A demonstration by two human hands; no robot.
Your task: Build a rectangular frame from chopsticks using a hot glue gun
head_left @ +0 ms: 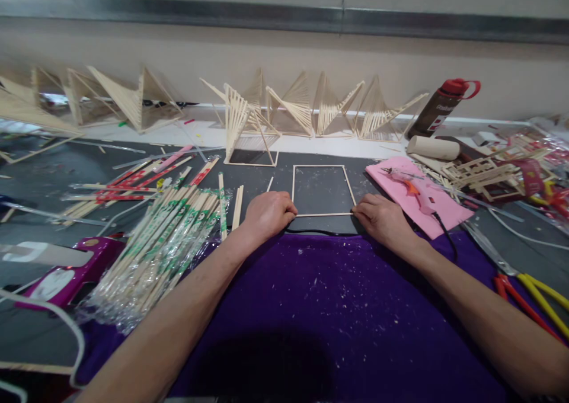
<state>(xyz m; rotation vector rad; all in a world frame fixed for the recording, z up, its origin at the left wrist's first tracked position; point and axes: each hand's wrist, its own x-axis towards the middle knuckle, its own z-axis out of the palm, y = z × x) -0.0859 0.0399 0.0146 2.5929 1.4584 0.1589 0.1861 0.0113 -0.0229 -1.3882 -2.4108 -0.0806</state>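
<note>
A four-sided frame of thin wooden sticks (323, 215) lies flat on the grey table in front of me. At its near left corner, my left hand (270, 214) pinches the sticks with closed fingers. My right hand (377, 216) does the same at the near right corner. Just left of my left hand are a few loose chopsticks (238, 206). To the right of my right hand, a pink hot glue gun (416, 191) rests on a pink sheet (438, 220).
Wrapped chopsticks (155, 249) lie in plastic at left, beside a purple device (95, 264). Stick-built twisted models (291, 109) line the wall. A dark bottle (438, 109) stands back right. Scissors with yellow and red handles (527, 290) lie at right. Purple cloth (329, 314) covers the near side.
</note>
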